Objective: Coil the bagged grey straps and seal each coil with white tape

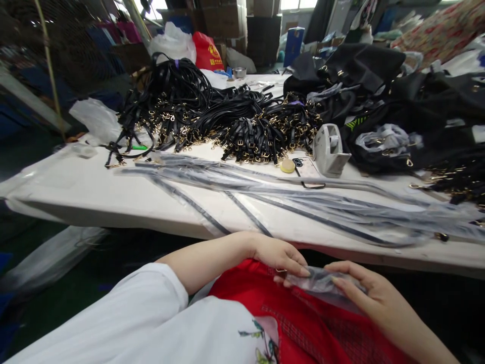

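Observation:
My left hand [278, 255] and my right hand [359, 288] meet over my lap, below the table's front edge. Both pinch a narrow clear plastic sleeve [322, 280] that lies across a red cloth [303, 323] on my lap. A small dark or metal part shows under my left fingers; I cannot make it out. On the white table [94, 192] lie several long black straps in clear plastic sleeves [265, 194]. Behind them sits a big heap of black straps with gold buckles [227, 121].
A grey tape dispenser [330, 149] stands right of the strap heap, with a small yellow round thing [287, 166] beside it. Black bags and cloth [397, 101] pile up at the right. Plastic bags, a red bag [206, 50] and cartons stand at the back.

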`<state>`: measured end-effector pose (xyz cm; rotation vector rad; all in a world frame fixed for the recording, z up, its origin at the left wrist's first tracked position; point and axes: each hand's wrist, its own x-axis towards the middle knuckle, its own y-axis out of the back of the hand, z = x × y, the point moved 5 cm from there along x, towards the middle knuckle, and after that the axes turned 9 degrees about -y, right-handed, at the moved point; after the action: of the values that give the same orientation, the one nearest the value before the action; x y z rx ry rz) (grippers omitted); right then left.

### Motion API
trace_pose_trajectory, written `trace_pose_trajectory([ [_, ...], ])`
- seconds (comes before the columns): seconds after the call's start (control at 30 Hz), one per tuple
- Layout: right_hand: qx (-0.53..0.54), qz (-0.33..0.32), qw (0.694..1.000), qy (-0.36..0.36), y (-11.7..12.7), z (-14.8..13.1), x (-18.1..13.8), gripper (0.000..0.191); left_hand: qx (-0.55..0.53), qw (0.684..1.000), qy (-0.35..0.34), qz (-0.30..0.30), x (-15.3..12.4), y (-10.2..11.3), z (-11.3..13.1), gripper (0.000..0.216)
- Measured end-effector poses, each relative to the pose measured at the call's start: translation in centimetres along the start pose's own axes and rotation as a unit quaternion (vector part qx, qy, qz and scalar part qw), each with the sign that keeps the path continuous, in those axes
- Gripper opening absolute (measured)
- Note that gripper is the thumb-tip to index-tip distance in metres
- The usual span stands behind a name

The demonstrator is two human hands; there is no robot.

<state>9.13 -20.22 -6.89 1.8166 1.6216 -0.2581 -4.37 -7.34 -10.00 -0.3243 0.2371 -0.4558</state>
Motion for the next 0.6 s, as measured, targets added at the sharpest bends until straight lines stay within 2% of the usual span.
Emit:
trace_pose_trajectory([
  [0.2,-0.015,-0.01,0.999,0.036,-1.0,-1.3,0.4,0.033,0.013,0.999,-0.02,0.021,0.4,-0.2,0.0,0.058],
  [0.3,-0.029,0.007,0.999,0.034,-0.7,-1.4,0.3,0.033,0.013,0.999,-0.015,0.04,0.4,-0.1,-0.2,0.056],
  [0.4,-0.063,0.029,0.997,0.03,-0.4,-1.2,0.0,0.034,0.013,0.999,0.001,0.034,0.1,-0.3,-0.2,0.055],
  [0.5,-0.115,0.037,0.992,0.026,-0.1,-0.6,0.2,0.041,-0.024,0.998,-0.005,0.057,-0.5,-0.3,0.8,0.054],
  [0.6,-0.152,0.081,0.985,0.031,0.6,0.2,0.8,0.05,-0.091,0.992,-0.015,0.081,-1.3,-0.5,2.3,0.05],
])
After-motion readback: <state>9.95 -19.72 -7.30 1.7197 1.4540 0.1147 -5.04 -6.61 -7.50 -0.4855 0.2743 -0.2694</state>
